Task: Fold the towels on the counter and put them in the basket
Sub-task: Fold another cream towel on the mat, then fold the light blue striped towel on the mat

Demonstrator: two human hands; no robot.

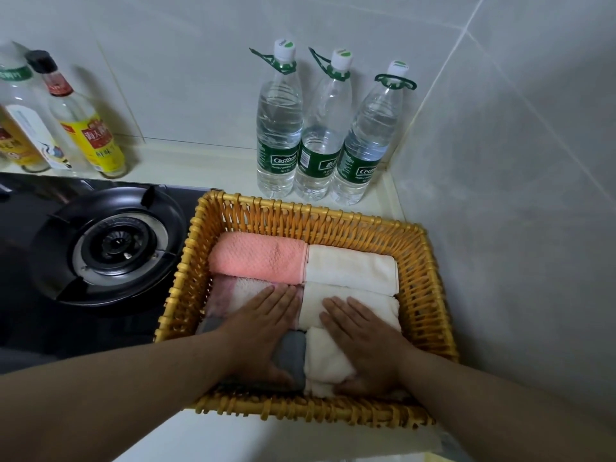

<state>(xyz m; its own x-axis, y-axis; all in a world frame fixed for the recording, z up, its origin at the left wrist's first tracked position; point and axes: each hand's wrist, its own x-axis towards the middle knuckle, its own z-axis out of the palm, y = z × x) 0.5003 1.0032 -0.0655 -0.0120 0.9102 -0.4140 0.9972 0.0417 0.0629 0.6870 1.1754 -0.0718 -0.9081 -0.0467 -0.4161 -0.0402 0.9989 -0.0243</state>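
Downward from the head view, the basket (430,295), woven in yellow-brown wicker, sits on the pale surface (186,158) in the corner of a tiled wall (500,195), just right of a black hob (33,321). All the towels in sight lie folded inside it, in two columns. At the back are a pink towel (256,258) on the left and a back white towel (353,268) on the right, edges touching. In front of them lie a pale towel (240,291) with a pinkish stripe and a middle white towel (383,305). Nearest the person are a grey towel (293,355) and a front white towel (323,358), side by side. The left hand (263,328) lies flat, palm down, its fingers (283,295) straight and together; they reach onto the pale towel while the palm covers the grey one. The right hand (363,338) is flat too, fingers straight on the middle white towel, palm over the front white towel, thumb lying along that towel's near end. Neither hand grips anything; both press down open. Both bare forearms reach in over the basket's near rim. Behind the basket three water bottles (316,155) with green labels stand upright against the wall, touching one another. On the hob is a round burner (116,245), and beyond it sauce bottles (90,128) stand along the wall, blurred.
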